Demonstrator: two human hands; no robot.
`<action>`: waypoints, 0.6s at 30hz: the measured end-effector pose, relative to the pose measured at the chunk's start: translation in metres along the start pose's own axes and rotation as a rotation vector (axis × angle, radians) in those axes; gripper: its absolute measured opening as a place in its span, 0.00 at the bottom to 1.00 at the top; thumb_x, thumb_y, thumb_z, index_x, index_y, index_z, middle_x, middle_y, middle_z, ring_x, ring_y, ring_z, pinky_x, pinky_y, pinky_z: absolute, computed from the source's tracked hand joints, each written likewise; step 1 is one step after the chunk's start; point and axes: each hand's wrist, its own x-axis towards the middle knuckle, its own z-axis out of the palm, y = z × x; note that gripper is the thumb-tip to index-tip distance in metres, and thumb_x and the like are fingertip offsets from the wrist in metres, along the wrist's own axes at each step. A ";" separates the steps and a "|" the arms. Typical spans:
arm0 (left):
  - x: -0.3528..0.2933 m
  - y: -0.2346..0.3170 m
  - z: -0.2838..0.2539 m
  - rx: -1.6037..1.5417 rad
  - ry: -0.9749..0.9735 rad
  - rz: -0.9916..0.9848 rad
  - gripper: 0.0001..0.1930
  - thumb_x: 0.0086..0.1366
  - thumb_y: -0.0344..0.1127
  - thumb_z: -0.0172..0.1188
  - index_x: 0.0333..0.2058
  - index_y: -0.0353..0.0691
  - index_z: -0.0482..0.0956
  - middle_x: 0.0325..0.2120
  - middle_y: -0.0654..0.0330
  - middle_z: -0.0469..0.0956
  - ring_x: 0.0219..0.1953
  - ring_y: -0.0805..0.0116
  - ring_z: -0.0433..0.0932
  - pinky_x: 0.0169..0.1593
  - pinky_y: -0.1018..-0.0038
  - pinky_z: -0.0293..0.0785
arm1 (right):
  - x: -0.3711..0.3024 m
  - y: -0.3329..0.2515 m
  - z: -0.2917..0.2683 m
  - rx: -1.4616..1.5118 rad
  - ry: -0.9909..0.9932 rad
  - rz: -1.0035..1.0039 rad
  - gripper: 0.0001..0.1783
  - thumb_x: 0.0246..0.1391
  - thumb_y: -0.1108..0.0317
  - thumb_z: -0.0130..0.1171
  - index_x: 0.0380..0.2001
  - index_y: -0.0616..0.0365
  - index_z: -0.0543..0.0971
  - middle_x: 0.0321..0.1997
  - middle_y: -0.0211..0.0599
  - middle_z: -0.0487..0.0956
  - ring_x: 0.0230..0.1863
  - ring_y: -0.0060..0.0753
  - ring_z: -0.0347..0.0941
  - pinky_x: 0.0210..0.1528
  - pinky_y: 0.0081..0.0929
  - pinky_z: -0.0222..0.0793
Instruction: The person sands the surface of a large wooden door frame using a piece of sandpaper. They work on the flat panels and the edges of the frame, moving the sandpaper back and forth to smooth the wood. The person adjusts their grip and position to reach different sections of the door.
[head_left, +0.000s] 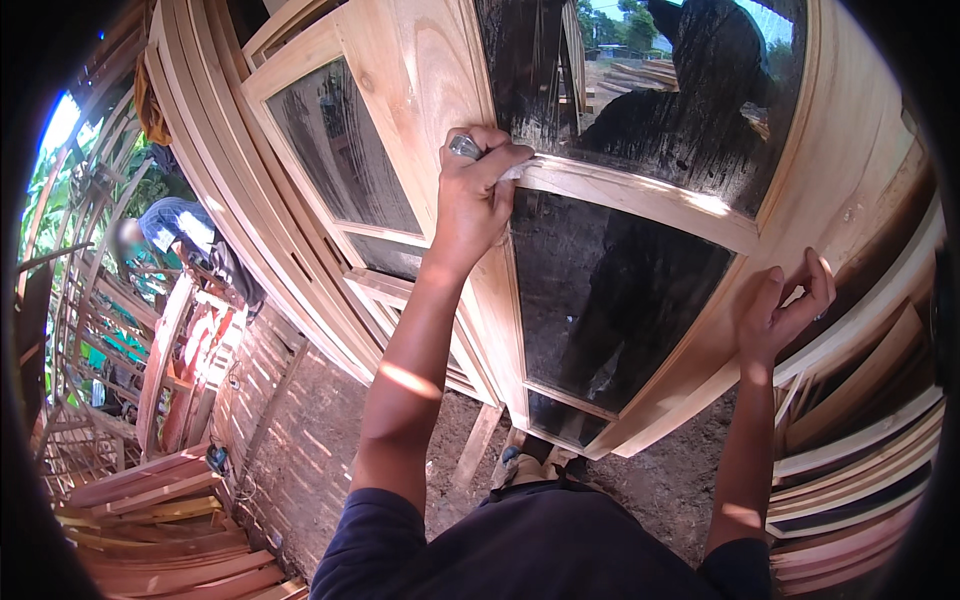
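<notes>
Item: a tall door-like panel of pale, smooth-planed wood (640, 195), visible grain, straight rails and stiles. It is standing at the centre, its foot near the person and its upper part reaching far. It is carrying three panes: a large dark glass upper pane (690, 125), streaked with pale dust and reflecting a figure, trees and sky; a tapering dark glass middle pane (610, 270), smoother and lightly specked; a small dark glass bottom pane (565, 418), lying nearest.

Left hand (478, 190): bare, fingers bending closed at the left end of the crossrail, where it is meeting the left stile. Thumb and forefinger are pinching a small crumpled white scrap (514, 172), material unclear. A shiny grey rounded item (464, 147) is showing at the fingers; whether it is being worn or held cannot be told.

Right hand (790, 308): bare, half open, holding nothing visible, fingers curling loosely beside the right stile; contact cannot be told.

Surroundings: a second pale wooden frame with dark panes (375, 120) is standing just left; long pale boards (215, 170) are rising beyond it. Rough reddish planks (190, 560) are lying near left, stacked pale boards (860, 465) near right. Far left, a person in a blue top (180, 222) is bending over timber.
</notes>
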 end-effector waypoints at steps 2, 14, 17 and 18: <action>-0.002 -0.002 0.001 0.052 -0.004 0.026 0.13 0.53 0.16 0.60 0.35 0.38 0.84 0.32 0.57 0.76 0.40 0.59 0.75 0.43 0.69 0.72 | 0.000 0.000 0.001 -0.012 0.001 -0.019 0.25 0.59 0.73 0.53 0.58 0.69 0.65 0.58 0.48 0.61 0.56 0.40 0.63 0.57 0.30 0.68; -0.002 0.015 0.009 -0.025 -0.073 0.000 0.15 0.54 0.13 0.57 0.38 0.37 0.82 0.36 0.55 0.75 0.42 0.57 0.74 0.46 0.67 0.71 | 0.001 0.001 0.000 0.001 0.011 -0.020 0.25 0.59 0.72 0.53 0.58 0.69 0.65 0.58 0.48 0.61 0.57 0.41 0.63 0.58 0.32 0.67; 0.001 0.021 0.015 -0.083 -0.085 0.004 0.16 0.54 0.13 0.57 0.38 0.37 0.83 0.36 0.55 0.76 0.42 0.56 0.74 0.46 0.67 0.71 | 0.001 -0.001 0.001 0.024 0.021 -0.003 0.24 0.59 0.72 0.53 0.58 0.69 0.65 0.58 0.48 0.61 0.57 0.41 0.62 0.58 0.33 0.66; 0.001 0.024 0.019 -0.105 -0.088 0.004 0.16 0.54 0.13 0.57 0.38 0.37 0.83 0.36 0.55 0.76 0.42 0.56 0.74 0.46 0.68 0.71 | 0.001 -0.002 0.003 0.044 0.025 0.008 0.24 0.59 0.72 0.53 0.58 0.69 0.65 0.57 0.48 0.61 0.57 0.41 0.62 0.59 0.33 0.66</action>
